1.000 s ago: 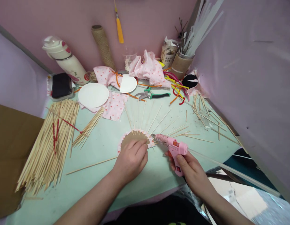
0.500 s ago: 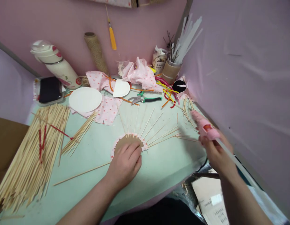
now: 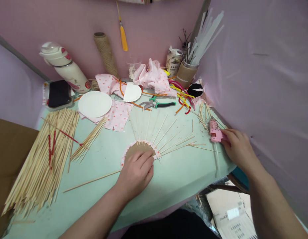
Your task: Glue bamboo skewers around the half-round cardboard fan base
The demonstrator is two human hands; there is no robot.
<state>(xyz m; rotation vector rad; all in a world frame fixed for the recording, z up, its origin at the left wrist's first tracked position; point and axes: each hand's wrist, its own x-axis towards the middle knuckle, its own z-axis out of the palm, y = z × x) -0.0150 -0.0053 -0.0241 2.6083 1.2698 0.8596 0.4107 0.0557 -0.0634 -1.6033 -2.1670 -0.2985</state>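
Note:
My left hand (image 3: 137,171) lies on a brown cardboard disc (image 3: 132,151) edged with pink dotted fabric, its fingers curled over the disc and holding it against the table. Thin wooden sticks (image 3: 166,132) fan out from the disc's far and right edge. A longer stick (image 3: 91,181) reaches from under my left hand toward the lower left. At the right table edge, my right hand (image 3: 238,144) is closed on the handle of a pink glue gun (image 3: 214,130). The gun lies at the tabletop with a clear glue stick (image 3: 216,159) sticking out of its back.
A large pile of sticks (image 3: 41,159) and a smaller bundle (image 3: 89,139) lie left. Behind are a white oval (image 3: 94,104), green-handled pruning shears (image 3: 163,105), dotted fabric (image 3: 154,78), a bottle (image 3: 69,71), a twine spool (image 3: 106,54) and a can of glue sticks (image 3: 187,74).
My right hand has brought the glue gun down to the table at the right edge and turned it. My left hand stays on the disc. The view has shifted slightly.

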